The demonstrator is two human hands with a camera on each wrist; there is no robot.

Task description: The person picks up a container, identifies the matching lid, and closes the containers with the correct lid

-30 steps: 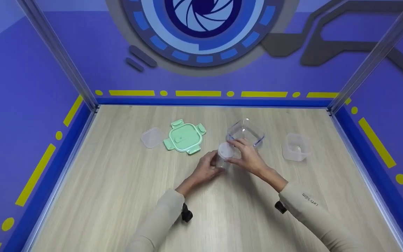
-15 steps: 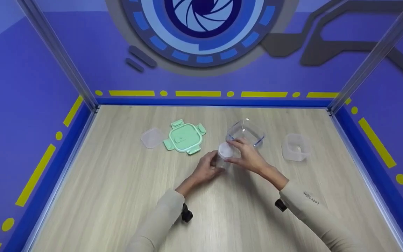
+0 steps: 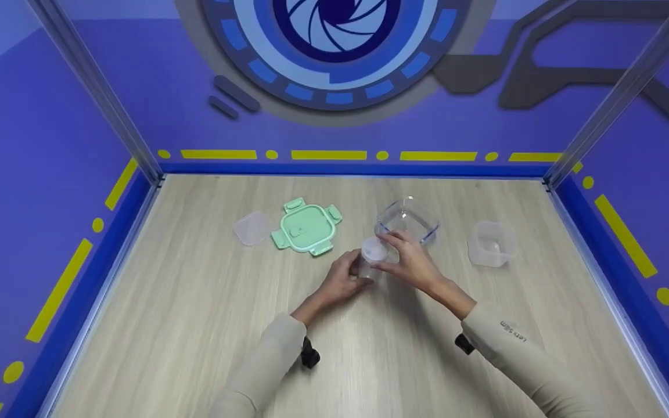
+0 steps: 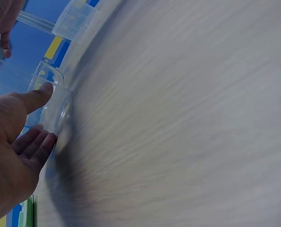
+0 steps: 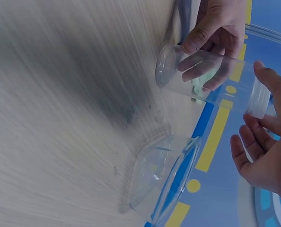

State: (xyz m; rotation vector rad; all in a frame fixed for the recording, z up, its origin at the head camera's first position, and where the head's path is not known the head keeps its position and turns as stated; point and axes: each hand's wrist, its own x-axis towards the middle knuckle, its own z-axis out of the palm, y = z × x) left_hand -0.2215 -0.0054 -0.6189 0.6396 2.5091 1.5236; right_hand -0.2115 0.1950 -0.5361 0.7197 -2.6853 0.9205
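Note:
A clear cylindrical plastic jar (image 5: pixel 242 85) stands upright at the middle of the table, a whitish screw lid (image 3: pixel 375 249) on its top. My left hand (image 3: pixel 343 280) holds the jar's lower body from the left, thumb on one side and fingers on the other. At the lid's rim, the thumb and fingertips of my right hand (image 3: pixel 416 262) grip from the right; its other fingers hang loosely curled in the right wrist view. Just behind the jar sits a clear square glass container (image 3: pixel 409 220), partly hidden by the right hand in the head view.
Left of the jar lie a mint-green clip lid (image 3: pixel 308 228) and a frosted square lid (image 3: pixel 252 229), side by side. A frosted square container (image 3: pixel 492 244) stands to the right. Blue panels (image 3: pixel 340 139) border the wooden table (image 3: pixel 207 325) at back and sides.
My right wrist and forearm shift slightly back and forth while the fingers stay at the lid. The left hand and the jar stay in place.

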